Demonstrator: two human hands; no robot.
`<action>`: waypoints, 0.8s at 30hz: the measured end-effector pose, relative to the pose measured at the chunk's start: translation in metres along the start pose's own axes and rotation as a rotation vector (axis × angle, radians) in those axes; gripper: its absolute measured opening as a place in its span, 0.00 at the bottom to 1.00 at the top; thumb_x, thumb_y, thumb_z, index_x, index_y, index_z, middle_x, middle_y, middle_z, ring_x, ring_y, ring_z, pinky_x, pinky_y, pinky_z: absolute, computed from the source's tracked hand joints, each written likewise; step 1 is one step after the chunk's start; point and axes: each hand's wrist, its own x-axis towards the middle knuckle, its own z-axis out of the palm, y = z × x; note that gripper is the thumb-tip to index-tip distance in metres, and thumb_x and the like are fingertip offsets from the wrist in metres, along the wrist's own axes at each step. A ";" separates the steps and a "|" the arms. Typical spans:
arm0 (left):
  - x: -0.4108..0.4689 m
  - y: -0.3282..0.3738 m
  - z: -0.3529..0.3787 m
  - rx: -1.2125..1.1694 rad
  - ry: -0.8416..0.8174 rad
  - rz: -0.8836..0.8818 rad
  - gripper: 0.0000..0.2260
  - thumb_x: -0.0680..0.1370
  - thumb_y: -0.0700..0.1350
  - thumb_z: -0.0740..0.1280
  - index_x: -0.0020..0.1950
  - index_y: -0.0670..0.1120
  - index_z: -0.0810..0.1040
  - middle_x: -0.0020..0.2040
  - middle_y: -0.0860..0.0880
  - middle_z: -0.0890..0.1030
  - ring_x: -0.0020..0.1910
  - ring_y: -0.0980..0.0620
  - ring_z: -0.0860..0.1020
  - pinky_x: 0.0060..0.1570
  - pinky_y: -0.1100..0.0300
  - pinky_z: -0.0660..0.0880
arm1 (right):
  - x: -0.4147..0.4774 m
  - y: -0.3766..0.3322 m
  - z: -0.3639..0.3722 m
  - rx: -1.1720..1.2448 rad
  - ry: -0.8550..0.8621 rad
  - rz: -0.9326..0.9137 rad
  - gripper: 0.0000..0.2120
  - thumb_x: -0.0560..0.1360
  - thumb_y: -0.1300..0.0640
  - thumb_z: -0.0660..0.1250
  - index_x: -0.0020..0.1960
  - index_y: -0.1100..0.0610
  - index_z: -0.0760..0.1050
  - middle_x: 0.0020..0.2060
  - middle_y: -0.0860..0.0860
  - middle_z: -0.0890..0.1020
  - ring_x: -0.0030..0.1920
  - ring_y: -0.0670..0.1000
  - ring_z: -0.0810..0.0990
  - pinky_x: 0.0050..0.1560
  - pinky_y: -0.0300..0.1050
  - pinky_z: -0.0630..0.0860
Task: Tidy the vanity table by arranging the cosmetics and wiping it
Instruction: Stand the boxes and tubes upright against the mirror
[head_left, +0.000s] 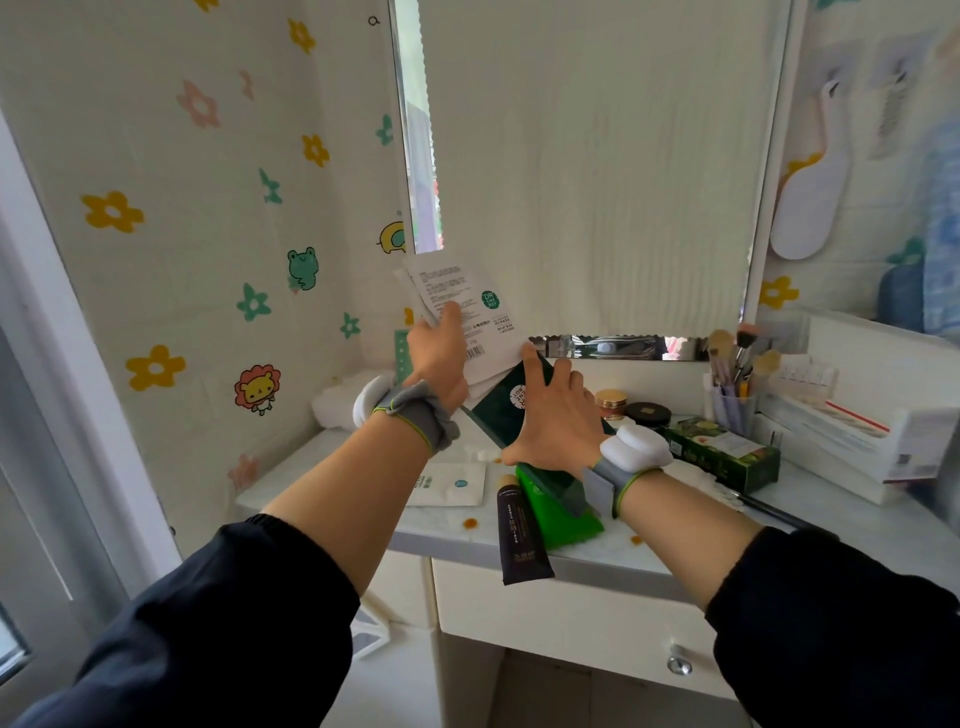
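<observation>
The left hand (439, 358) is raised, thumb on the printed face of a fan of white mask packets (470, 299) and fingers behind, pinching them; the packets stick up above the hand. Just right of it, the right hand (558, 423) lies spread with straight fingers on the tilted dark green mask packets (498, 408), whose lower end runs under its wrist. A black tube (519, 535) lies below that hand at the vanity table (332, 467) edge, and a green box (727, 454) lies to its right.
</observation>
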 end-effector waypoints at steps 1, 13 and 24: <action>0.000 -0.001 0.000 -0.009 0.005 0.017 0.04 0.79 0.46 0.64 0.45 0.47 0.72 0.46 0.47 0.82 0.43 0.46 0.83 0.45 0.50 0.82 | 0.001 0.000 0.000 0.006 -0.001 -0.006 0.61 0.59 0.45 0.79 0.77 0.52 0.41 0.68 0.61 0.60 0.66 0.62 0.64 0.65 0.54 0.66; 0.002 -0.017 -0.012 0.009 0.019 0.052 0.13 0.81 0.46 0.63 0.63 0.42 0.74 0.55 0.45 0.81 0.45 0.48 0.81 0.38 0.58 0.80 | 0.003 0.006 0.003 0.032 -0.016 -0.065 0.64 0.58 0.43 0.78 0.77 0.52 0.38 0.67 0.62 0.59 0.65 0.63 0.64 0.63 0.55 0.70; 0.000 -0.020 -0.009 0.029 0.029 0.055 0.15 0.81 0.47 0.62 0.65 0.42 0.73 0.56 0.44 0.81 0.45 0.48 0.82 0.36 0.58 0.80 | 0.006 0.003 0.003 0.055 -0.030 -0.069 0.63 0.58 0.43 0.78 0.77 0.51 0.37 0.67 0.62 0.59 0.66 0.63 0.63 0.61 0.56 0.70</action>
